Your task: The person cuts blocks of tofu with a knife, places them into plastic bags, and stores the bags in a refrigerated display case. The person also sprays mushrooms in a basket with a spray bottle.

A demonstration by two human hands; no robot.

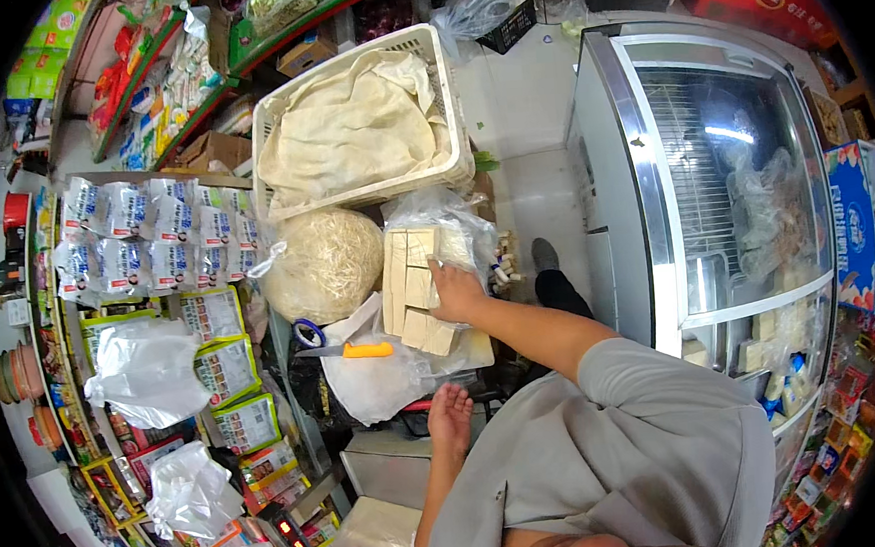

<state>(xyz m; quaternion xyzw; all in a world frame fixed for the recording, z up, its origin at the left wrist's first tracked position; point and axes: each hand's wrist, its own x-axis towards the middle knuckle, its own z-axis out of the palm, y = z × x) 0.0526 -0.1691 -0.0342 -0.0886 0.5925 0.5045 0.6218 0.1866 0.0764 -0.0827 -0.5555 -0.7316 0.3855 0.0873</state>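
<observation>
Cut blocks of tofu (400, 283) lie in rows on the counter, a couple of them at the near end turned askew. My right hand (459, 291) reaches onto their right side, fingertips and thumb against a middle block. Whether it grips that block is hidden by the hand itself. Palm up and holding nothing, my left hand (450, 415) hangs in front of the counter with its fingers slightly curled. Left of the tofu, a knife with an orange handle (368, 350) rests by a white cloth or sheet (369, 390). Clear plastic film (441, 205) is bunched behind the tofu.
A large bag of pale shreds (324, 265) and a roll of blue tape (309, 332) sit left of the tofu. Behind stands a white plastic crate (365, 197) with a cream cloth (353, 128). A glass-fronted display fridge (732, 180) is on the right, packaged goods (157, 230) on the left.
</observation>
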